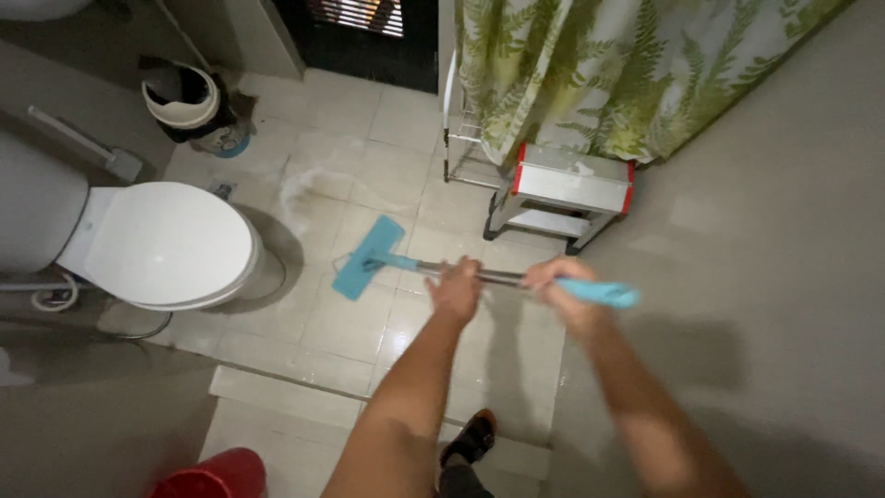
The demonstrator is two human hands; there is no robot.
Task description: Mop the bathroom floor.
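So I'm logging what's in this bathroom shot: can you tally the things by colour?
Teal: 1, the flat mop held by the left hand and right hand
White: 2, the toilet and the bin
Red: 1, the bucket
Silver with red trim: 1, the step stool
Green-patterned: 1, the curtain
Total: 6

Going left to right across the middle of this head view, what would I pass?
White closed toilet → flat turquoise mop head → left hand on the metal mop pole → right hand → turquoise handle end.
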